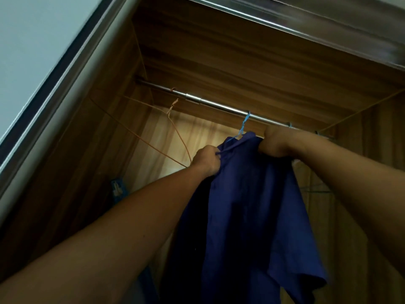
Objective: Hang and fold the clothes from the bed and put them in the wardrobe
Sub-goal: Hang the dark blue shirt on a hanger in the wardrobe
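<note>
1. While the blue shirt (252,205) already hangs by its blue hanger (242,126) on the metal rod (219,105) inside the wardrobe (87,150), both hands are on it. The grip of the left hand (207,159) is curled on the cloth near the collar, and the right hand (274,143) clutches the shoulder part.
2. I judge this garment nearly done: only straightening and letting go seem left.
3. An empty orange wire hanger (174,103) waits on the same rod, apart from the shirt.
4. The bed and the other clothes are out of view, so I cannot tell how many remain. The shirt's lower edge is cut off, and the right fingers are hidden in the cloth.
</note>
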{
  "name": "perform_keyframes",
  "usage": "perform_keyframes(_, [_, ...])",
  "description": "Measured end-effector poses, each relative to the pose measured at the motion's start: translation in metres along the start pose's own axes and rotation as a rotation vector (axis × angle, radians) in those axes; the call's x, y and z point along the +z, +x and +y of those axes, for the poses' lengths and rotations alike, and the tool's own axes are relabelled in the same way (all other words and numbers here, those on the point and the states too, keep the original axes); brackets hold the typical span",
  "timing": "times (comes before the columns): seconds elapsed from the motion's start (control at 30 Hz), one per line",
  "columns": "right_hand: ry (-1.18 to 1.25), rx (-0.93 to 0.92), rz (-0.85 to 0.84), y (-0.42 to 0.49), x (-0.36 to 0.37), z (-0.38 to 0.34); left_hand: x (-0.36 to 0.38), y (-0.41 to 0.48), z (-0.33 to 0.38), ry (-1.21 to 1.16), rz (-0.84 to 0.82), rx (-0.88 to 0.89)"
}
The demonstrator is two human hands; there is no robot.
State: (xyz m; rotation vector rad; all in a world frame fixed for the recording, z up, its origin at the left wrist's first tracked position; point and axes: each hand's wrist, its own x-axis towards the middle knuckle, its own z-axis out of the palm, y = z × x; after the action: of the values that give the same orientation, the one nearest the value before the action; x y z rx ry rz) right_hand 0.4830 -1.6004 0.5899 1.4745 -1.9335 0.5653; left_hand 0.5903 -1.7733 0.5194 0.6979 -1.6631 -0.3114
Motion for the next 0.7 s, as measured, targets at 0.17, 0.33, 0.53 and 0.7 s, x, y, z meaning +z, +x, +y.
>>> perform_keyframes(0.17, [0.133,0.001,0.086,-0.019,0.005,0.000,-0.012,-0.007,0.005,0.022,-0.052,-0.033])
perform_keyframes(0.33, [0.083,-0.059,0.118,-0.020,0.005,-0.025,-0.041,-0.015,0.018,0.171,-0.120,-0.025])
perform_keyframes(0.53, [0.056,-0.143,0.141,-0.017,0.012,-0.062,-0.097,-0.023,0.016,0.511,-0.002,-0.098])
perform_keyframes(0.7, [0.079,-0.223,0.169,-0.012,0.017,-0.096,-0.137,-0.043,0.019,0.656,0.027,-0.149])
